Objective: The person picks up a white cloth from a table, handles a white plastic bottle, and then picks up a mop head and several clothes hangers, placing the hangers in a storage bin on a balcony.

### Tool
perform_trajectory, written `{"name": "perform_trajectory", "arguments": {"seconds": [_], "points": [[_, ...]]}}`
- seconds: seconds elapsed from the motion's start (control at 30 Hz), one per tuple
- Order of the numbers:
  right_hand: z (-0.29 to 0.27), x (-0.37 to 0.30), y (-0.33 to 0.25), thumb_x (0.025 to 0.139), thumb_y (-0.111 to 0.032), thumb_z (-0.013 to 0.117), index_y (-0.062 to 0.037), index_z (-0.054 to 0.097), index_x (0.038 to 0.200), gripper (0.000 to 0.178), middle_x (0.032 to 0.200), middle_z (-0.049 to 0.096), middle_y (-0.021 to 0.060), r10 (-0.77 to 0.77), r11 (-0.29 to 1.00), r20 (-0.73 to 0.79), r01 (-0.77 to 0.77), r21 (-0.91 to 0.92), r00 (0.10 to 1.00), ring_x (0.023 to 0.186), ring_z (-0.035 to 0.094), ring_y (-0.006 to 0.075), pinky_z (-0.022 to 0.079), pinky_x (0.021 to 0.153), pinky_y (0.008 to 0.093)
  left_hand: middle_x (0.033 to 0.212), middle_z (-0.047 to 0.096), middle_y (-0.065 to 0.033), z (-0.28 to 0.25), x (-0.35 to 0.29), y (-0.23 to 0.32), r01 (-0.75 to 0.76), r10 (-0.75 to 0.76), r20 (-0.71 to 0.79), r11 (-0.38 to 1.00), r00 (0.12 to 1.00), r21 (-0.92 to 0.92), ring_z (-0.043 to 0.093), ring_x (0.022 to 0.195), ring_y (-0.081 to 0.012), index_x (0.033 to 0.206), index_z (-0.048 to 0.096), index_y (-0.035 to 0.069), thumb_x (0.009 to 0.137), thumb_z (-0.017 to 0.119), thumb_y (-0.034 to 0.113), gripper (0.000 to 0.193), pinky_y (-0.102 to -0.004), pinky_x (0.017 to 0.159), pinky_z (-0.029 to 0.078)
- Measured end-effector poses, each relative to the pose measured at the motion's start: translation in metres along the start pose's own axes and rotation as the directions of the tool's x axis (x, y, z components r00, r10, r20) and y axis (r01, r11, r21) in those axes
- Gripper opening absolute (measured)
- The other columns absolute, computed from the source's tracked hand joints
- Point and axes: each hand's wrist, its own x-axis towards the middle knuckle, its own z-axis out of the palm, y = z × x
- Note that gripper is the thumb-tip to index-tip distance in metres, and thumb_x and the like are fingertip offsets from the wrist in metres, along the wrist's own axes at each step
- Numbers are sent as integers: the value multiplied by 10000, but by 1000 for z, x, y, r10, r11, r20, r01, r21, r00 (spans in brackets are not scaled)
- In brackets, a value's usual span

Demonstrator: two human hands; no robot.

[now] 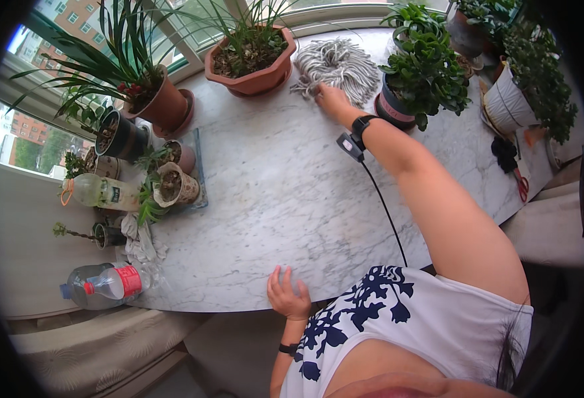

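Past the white, navy-leafed fabric top (454,298), a grey, stringy bundle (345,63) is touched by the right hand (334,101)—grip indiscernible—the left hand (288,299), fingers extended, rested perhaps for balance.

From the person's head, a wide fisheye looks steeply down and forward across the marble tabletop (259,199). The white-and-navy shirt (438,312) is very near, at the lower edge; the left hand (289,296) lies farther off, then the right hand (334,101), with the window (73,23) beyond.

Lt gry strand bundle (348,63), wht tabletop (272,172) w/ gry veins, org-brn pot (257,81)
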Motion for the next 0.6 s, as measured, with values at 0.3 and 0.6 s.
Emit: {"name": "perform_trajectory", "arguments": {"seconds": [0.3, 0.6], "points": [[-36, -192, -70, 796, -251, 609, -62, 599, 901, 216, 771, 607, 107, -495, 817, 690, 12, 577, 529, 709, 570, 215, 444, 662, 337, 1224, 501, -143, -4, 5, -3, 22, 8, 122, 970, 992, -242, 450, 1109, -344, 1174, 532, 42, 780, 586, 207, 430, -422, 948, 365], [-100, -262, -66, 828, -294, 622, -67, 478, 1172, 436, 914, 640, 87, -638, 757, 675, 143, 637, 370, 807, 625, 200, 477, 677, 325, 1167, 504, -134, 9, 33, -3, 444, -395, 246, 560, 885, -699, 527, 968, -209, 1274, 395, -6, 846, 596, 179, 508, -292, 813, 427]]}}
